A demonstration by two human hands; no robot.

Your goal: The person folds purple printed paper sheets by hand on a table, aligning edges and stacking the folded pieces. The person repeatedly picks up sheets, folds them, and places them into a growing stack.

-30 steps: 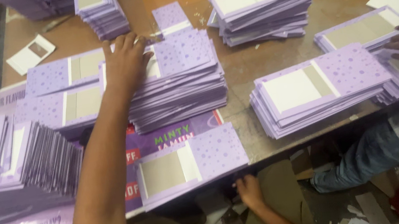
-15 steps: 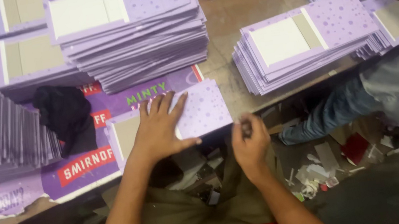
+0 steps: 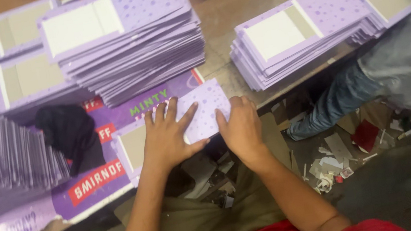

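While both palms lie flat and unclenched, left hand and right hand press one purple card sleeve at the table edge, atop a purple printed sheet. Behind: tall sleeve stack; right: second stack; left: black cloth.

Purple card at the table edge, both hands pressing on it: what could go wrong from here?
The purple card lies at the table edge under the left hand and right hand, so it might slip off toward the scraps on the floor. The tall purple stack behind it looks uneven and could slide. A co-worker's leg stands close and may get bumped.
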